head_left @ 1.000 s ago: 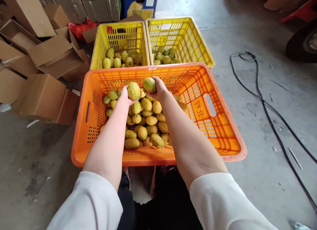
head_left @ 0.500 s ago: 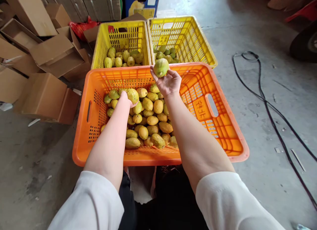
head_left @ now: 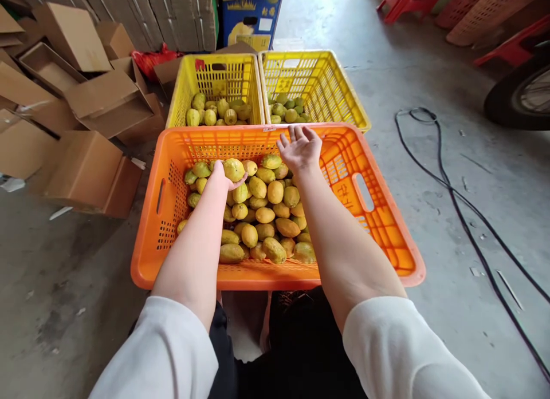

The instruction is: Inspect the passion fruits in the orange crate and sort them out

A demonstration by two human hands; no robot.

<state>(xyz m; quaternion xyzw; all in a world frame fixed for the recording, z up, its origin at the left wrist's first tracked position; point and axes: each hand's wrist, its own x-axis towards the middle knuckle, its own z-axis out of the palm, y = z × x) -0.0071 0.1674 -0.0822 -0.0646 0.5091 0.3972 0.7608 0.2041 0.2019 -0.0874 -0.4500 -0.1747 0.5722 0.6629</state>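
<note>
An orange crate [head_left: 378, 216] in front of me holds several yellow-green fruits [head_left: 266, 216] heaped on its left side. My left hand [head_left: 221, 178] is closed round one yellow-green fruit [head_left: 234, 169] at the back of the heap. My right hand [head_left: 301, 147] hovers with its fingers spread over the crate's far rim and holds nothing. Behind the orange crate stand two yellow crates side by side. The left yellow crate [head_left: 183, 95] has several fruits in it. The right yellow crate [head_left: 344, 95] holds a few greener fruits [head_left: 286, 109].
Flattened and open cardboard boxes [head_left: 81, 113] pile up on the left. A black cable [head_left: 451, 181] snakes over the concrete floor on the right. A wheel [head_left: 519, 95] and red plastic items sit at the far right. A blue box [head_left: 251, 18] stands behind the yellow crates.
My right hand lifted a fruit toward the far rim and now is empty with fingers spread. My left hand still holds its fruit, lowered a little onto the heap.
</note>
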